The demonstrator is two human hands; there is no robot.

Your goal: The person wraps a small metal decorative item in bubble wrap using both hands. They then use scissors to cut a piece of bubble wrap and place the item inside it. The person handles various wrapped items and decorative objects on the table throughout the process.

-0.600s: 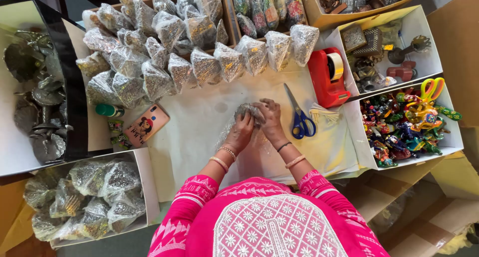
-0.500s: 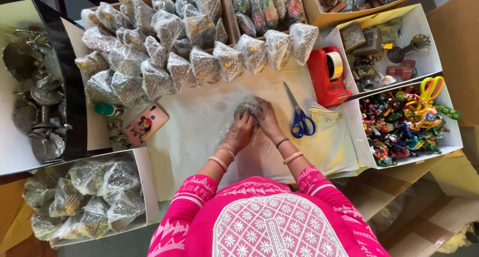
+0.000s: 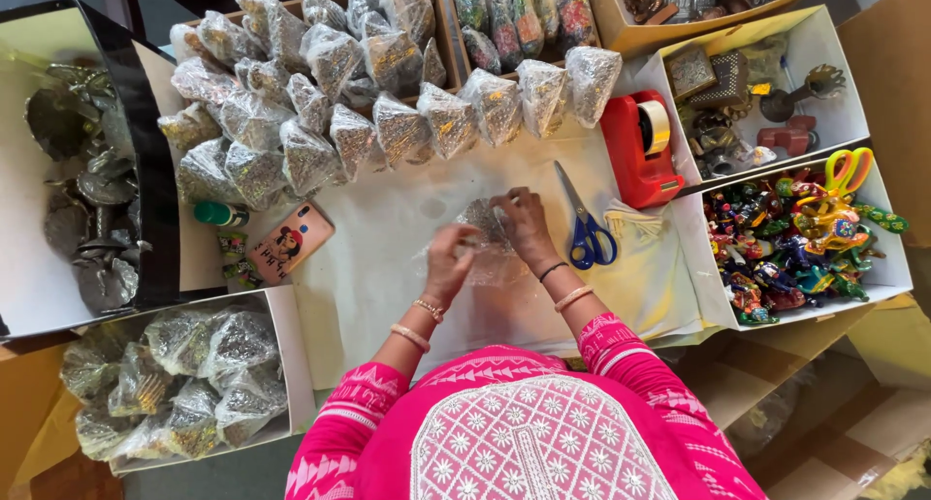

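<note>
— While the bundle is kept at the middle of the white sheet, how is it gripped?
— It is pinched from the far side by the right hand, fingers closed on its bubble wrap. The wrap's near edge is held by the left hand, also closed.
— What is found nearby?
— Blue scissors are laid just right of the hands, a red tape dispenser beyond them. Wrapped parcels are heaped along the far edge, and a phone is set to the left.

Two scissors — one tape dispenser, one phone.
</note>
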